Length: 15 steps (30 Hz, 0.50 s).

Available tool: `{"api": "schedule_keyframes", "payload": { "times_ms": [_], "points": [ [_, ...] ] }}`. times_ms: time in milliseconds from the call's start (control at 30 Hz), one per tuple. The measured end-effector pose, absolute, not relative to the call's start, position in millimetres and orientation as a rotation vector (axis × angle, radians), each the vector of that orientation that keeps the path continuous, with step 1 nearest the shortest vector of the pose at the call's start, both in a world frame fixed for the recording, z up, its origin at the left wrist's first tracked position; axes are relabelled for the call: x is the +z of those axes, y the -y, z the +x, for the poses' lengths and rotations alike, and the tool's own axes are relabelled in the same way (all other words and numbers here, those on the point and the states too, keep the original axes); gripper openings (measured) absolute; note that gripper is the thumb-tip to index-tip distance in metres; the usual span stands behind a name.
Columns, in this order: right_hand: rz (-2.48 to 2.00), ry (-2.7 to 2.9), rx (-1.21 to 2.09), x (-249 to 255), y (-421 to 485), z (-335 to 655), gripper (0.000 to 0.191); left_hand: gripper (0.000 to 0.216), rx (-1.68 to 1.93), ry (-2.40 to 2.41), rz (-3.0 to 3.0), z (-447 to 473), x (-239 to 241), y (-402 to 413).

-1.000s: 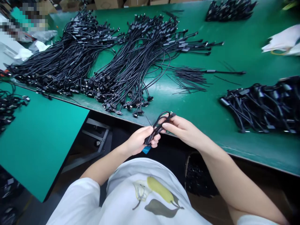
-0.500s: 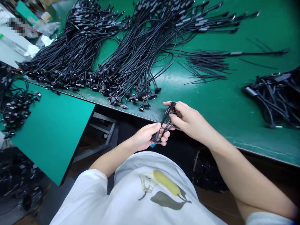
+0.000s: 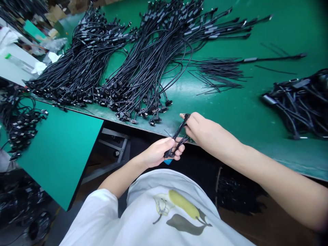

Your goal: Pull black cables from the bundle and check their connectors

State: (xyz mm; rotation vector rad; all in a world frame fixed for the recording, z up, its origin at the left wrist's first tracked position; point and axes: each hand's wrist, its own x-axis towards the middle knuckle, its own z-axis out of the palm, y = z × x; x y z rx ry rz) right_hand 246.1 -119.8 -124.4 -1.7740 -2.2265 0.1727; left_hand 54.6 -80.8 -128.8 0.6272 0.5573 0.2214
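A black cable [image 3: 178,132], folded into a narrow loop, is held between both hands just off the bench's front edge. My left hand [image 3: 165,149] closes round its lower end, thumb on top and fingers curled beneath. At the upper end, by a black connector, my right hand [image 3: 200,127] pinches the cable with thumb and fingers. Its fingertips are partly hidden. A thin dark strand [image 3: 167,133] sticks out near my left thumb. Beyond my hands lies a big pile of black cables [image 3: 151,65], connectors toward me.
Loose thin black ties [image 3: 220,68] lie on the green bench [image 3: 230,109], with a single cable [image 3: 276,58] behind them. Bundled cables [image 3: 299,102] sit at the right. Another cable pile [image 3: 89,58] is farther left. A lower green board [image 3: 61,147] juts out at left, with more connectors on it.
The loop looks narrower and tighter than before. My right hand has turned slightly over the cable's upper end. The view has shifted a little.
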Motion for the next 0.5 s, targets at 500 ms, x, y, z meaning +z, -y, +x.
{"api": "schedule_keyframes", "payload": {
  "times_ms": [500],
  "points": [
    [-1.743,1.562,0.585,-124,149,237,0.027,0.043,0.544,-0.670,0.870,65,-131,72]
  ]
}}
